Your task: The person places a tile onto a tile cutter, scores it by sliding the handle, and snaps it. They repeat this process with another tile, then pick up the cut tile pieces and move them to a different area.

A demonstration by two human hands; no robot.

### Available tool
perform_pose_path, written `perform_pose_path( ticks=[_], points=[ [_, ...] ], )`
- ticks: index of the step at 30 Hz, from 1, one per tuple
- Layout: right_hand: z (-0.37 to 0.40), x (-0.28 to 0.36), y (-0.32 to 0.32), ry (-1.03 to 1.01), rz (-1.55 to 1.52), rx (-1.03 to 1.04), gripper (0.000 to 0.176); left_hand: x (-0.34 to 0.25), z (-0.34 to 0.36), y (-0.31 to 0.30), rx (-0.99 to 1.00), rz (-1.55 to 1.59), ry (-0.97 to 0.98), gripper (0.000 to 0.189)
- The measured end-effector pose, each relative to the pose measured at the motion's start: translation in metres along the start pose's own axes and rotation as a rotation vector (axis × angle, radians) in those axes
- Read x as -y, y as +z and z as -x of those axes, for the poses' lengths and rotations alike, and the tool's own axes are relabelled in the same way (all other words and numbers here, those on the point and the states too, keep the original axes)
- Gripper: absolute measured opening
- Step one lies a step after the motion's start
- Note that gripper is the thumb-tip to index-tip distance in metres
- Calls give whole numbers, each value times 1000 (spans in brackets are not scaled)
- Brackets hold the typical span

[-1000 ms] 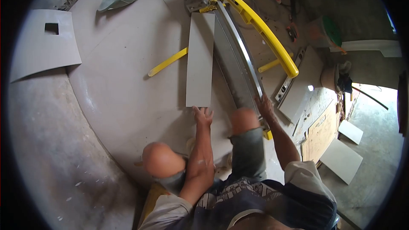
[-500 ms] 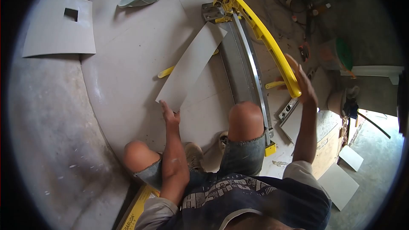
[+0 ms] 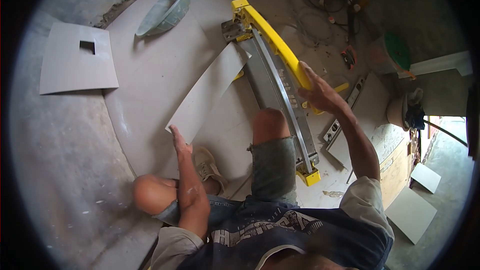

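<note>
– Checking in: what was nearest?
– Right knee [image 3: 270, 125], bent by the cutter's near part. Shoe [image 3: 207, 167] sat left of it.
– Left hand [image 3: 181, 144]?
– Part closed at the near end of a pale strip [image 3: 205, 92]. Thumb showed at the edge; fingers mostly hidden, so couldn't tell how deep the hold was.
– Strip position?
– Slanted, left of the tile cutter [image 3: 257, 70], far end overlapping its bed edge in view. Couldn't tell if they touched.
– Right hand [image 3: 324, 95]?
– Curled loosely over the yellow handle [image 3: 280, 42], near its lower end. Thumb side unclear.
– Progress?
– Strip was one long narrow piece, in hand, not set down. No break or score line readable on it, so couldn't say if it was finished. Setting it down looked left to do.
– Around it?
– Level [image 3: 332, 131] just beside a loose tile [image 3: 342, 145], both right of the cutter. Farther out: bucket [image 3: 385, 55] to the right, holed tile [image 3: 75, 72] to the left, opening already in it, and basin [image 3: 167, 15] beyond.
</note>
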State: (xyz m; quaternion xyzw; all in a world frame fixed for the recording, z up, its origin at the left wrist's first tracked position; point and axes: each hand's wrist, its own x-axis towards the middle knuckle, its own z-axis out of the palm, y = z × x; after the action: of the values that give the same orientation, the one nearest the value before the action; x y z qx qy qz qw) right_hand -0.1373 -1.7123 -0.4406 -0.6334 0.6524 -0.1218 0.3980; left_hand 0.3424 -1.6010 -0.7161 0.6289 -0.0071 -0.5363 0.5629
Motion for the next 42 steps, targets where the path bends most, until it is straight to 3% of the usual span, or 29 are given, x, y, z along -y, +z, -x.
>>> perform_pose_path(
  ticks=[1,4,7,16,19,25,26,27,29,31,34,37,42],
  points=[
    [2,6,-3,25,3,14,81,2,-10,-16,76,0,10,85],
    [1,25,-16,102,95,42,81,-10,-15,-23,-56,-170,-92,92],
    [2,53,-23,200,51,84,80,-21,-60,-32,-56,-361,-123,96],
    [3,61,-13,253,32,-10,76,-83,-200,29,331,-320,-6,98],
    [1,64,-12,288,44,-14,76,-108,-190,55,247,-496,-26,101],
    [-9,81,-33,240,166,-13,76,-81,-222,33,279,-534,-96,105],
    [-11,99,-41,321,100,6,76,-78,-227,32,258,-550,-88,104],
    [-18,76,-42,160,282,-45,75,-78,-220,36,232,-561,-79,103],
    [-23,54,-43,59,411,-72,75,-82,-205,46,202,-592,-77,103],
    [-22,74,-44,169,328,-33,75,-88,-192,57,198,-646,-94,104],
    [-20,83,-45,215,300,-16,74,-63,-233,46,383,-483,-106,106],
    [-20,78,-43,195,349,-27,74,-63,-217,74,258,-636,-98,109],
    [-21,101,-45,323,304,30,70,-67,-215,106,258,-649,-88,108]
  ],
)
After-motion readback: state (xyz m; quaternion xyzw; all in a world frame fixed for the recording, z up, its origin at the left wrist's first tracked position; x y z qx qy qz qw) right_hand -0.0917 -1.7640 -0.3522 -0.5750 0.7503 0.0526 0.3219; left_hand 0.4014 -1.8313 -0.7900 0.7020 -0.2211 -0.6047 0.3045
